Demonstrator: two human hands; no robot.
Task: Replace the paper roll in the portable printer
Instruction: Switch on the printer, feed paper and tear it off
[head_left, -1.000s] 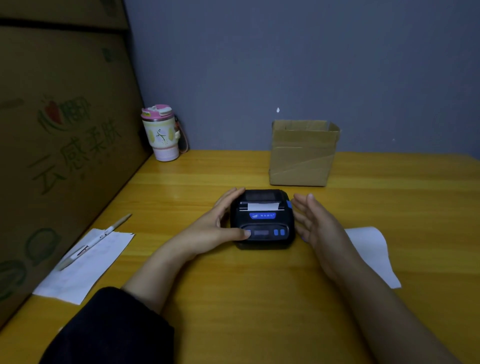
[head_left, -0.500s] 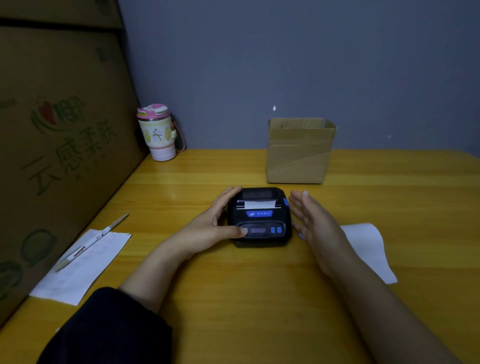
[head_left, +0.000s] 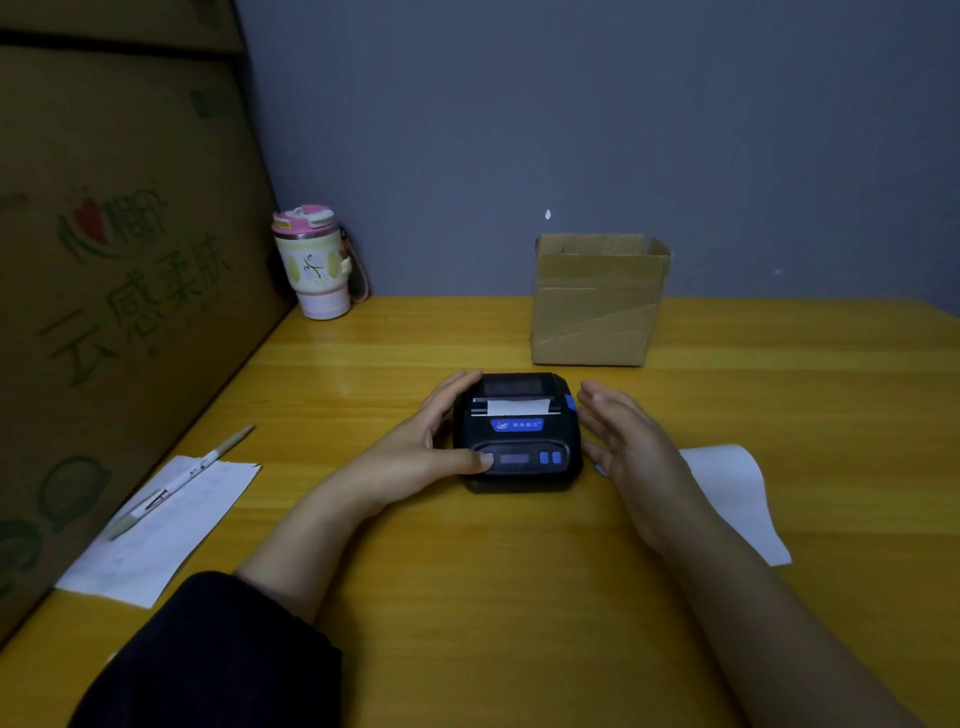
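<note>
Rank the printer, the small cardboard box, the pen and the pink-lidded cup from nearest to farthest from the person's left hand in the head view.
1. Printer: touching the left hand, just to its right.
2. Small cardboard box: behind the printer, toward the wall.
3. Pen and pink-lidded cup: pen on paper at the left, cup in the back-left corner; too close to call.

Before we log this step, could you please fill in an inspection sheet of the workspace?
Surface: yellow wooden table, dimly lit.
Job's things: black portable printer, lid closed, paper strip showing at its slot.
Clutter: pen on a paper sheet; second sheet; open cardboard box; pink-lidded tumbler.
Hands: left hand on the printer, thumb on its front panel; right hand open beside it.
Cables: nothing seen.
Surroundings: grey wall; large printed carton.
</note>
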